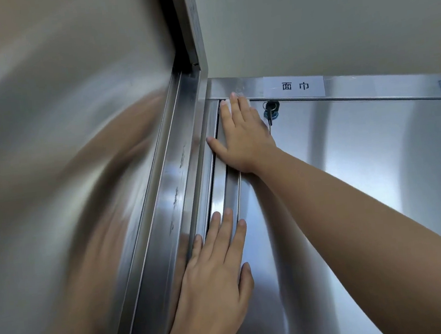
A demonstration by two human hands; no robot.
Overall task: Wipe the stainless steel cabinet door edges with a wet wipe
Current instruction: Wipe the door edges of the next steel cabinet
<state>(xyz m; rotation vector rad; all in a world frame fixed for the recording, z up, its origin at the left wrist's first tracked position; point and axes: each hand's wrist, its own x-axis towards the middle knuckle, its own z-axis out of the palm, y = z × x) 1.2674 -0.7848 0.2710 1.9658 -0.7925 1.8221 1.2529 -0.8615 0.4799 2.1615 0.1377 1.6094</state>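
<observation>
With the white wet wipe (225, 106) pinned under flat fingers at the top left corner of the brushed stainless steel cabinet door (349, 170), the right hand (240, 135) looks to be mid-wipe along the door's left edge. It's spread open, pressing rather than pinching. The left hand (215, 269) lies flat lower down, fingers spread, holding nothing, bracing the same edge. Next, I'd guess: drag the wipe down that edge or across under the white paper label (293, 86).
</observation>
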